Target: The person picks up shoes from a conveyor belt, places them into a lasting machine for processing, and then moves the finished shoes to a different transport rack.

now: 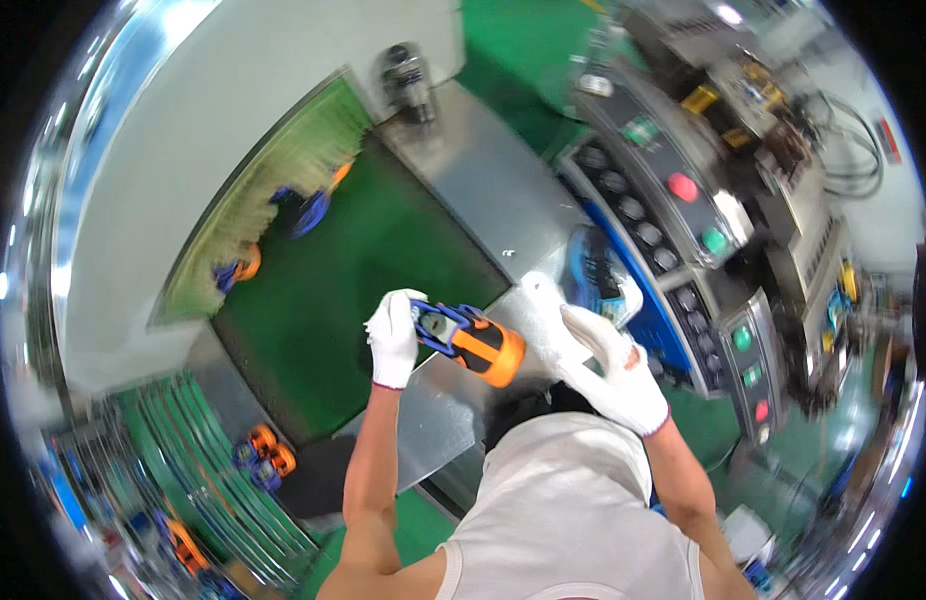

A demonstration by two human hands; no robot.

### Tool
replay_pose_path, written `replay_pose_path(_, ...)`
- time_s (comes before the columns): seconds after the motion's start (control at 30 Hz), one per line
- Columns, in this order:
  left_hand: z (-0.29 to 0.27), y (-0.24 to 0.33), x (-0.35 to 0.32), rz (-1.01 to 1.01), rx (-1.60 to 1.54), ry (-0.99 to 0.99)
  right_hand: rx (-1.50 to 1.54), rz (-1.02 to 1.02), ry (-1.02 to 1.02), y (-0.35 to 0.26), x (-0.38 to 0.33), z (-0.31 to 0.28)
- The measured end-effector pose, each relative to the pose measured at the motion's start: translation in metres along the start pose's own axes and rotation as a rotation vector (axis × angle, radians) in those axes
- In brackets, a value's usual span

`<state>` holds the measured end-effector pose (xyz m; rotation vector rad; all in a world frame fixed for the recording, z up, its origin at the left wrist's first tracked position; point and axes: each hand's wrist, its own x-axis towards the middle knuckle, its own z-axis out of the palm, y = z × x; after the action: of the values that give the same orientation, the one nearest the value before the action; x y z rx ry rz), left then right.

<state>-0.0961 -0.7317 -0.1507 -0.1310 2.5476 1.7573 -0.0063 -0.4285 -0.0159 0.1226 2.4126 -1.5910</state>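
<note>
My left hand (392, 338), in a white knitted glove, is closed on the collar end of an orange, black and blue shoe (475, 345). The shoe is held over the near corner of a green conveyor belt (373, 260), its orange end pointing right. My right hand (628, 392), also gloved in white, is closed round a pale curved piece (598, 335); blur hides what kind it is. Just beyond that hand, a dark blue shoe (587, 268) rests at the metal table's edge.
Blue and orange shoes (308, 212) sit by the green fringe curtain (273, 175) of the white machine. A metal bottle (410, 85) stands beyond the belt. To the right is a control panel (648, 190) with coloured buttons. A rod rack (198, 470) and more shoes (264, 457) are at left.
</note>
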Motion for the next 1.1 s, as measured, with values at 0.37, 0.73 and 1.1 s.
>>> replay_pose_path(0.37, 0.311, 0.313, -0.098, 1.353, 0.343, -0.891, -0.112, 0.080, 0.429, 0.074, -0.138, -0.185)
replay_pose_path(0.73, 0.599, 0.417, -0.208, 0.851, -0.058, -1.008, 1.589, -0.367, 0.947, 0.200, -0.344, -0.218)
replay_pose_path(1.1, 0.867, 0.375, -0.190, 0.647, 0.721, -0.708, 1.680, -0.093, 1.719, 0.226, -0.395, -0.156)
